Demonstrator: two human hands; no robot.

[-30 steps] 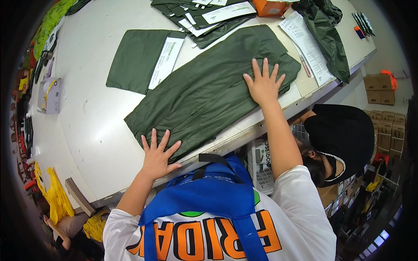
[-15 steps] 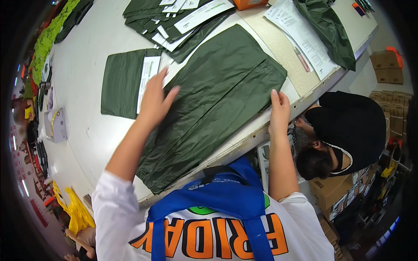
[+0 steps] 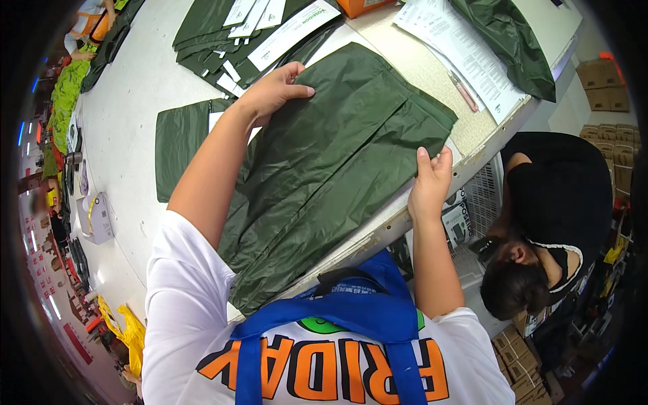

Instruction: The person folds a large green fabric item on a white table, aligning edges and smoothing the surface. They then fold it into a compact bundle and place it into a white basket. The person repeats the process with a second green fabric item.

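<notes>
Dark green cloth (image 3: pixel 337 145), kinda shiny and super creased, slants across the table (image 3: pixel 125 148). Left hand (image 3: pixel 273 93) pinches its far edge, right hand (image 3: pixel 430 182) the near edge, fingers nearly closed.

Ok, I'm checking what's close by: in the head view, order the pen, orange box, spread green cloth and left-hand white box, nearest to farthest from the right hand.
From the right hand:
1. Spread green cloth: at its fingertips.
2. Pen: beyond, slightly right.
3. Orange box: top edge.
4. White box: far left.
</notes>
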